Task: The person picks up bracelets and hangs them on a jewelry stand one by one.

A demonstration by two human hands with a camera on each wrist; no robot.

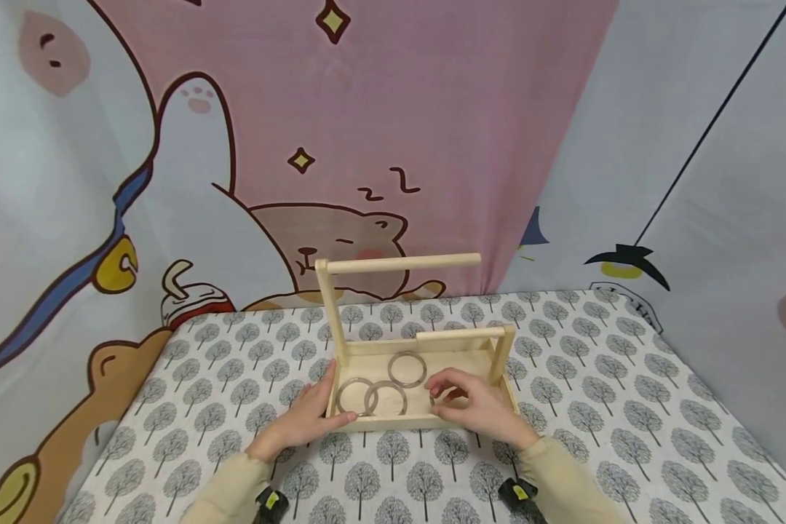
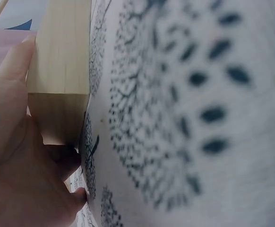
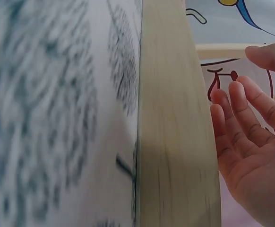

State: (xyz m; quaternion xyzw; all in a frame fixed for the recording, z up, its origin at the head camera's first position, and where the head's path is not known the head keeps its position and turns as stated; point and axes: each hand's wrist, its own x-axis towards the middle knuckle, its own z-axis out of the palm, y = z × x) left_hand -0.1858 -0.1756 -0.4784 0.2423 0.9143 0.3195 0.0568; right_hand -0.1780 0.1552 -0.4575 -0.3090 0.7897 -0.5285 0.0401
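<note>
In the head view a pale wooden tray (image 1: 399,423) sits on the tabletop. It carries a tall bar (image 1: 402,263) on a left post and a lower bar (image 1: 458,334) on a right post. My left hand (image 1: 304,415) grips its front left corner, thumb over the front wall, fingers against the left end. Three thin, greyish-brown rings lie inside: one ring (image 1: 426,370) at the back, another ring (image 1: 338,399) overlapping a third ring (image 1: 405,399) in front. Over the tray's right part my right hand (image 1: 474,404) hovers, fingers bent; a small ring edge shows by its fingertips, the remainder hidden.
A white cloth (image 1: 360,480) printed with grey trees covers the table. Behind it hangs a cartoon curtain (image 1: 432,131). Dark devices are strapped below both sleeves, the left device (image 1: 271,502) and the right device (image 1: 519,495).
</note>
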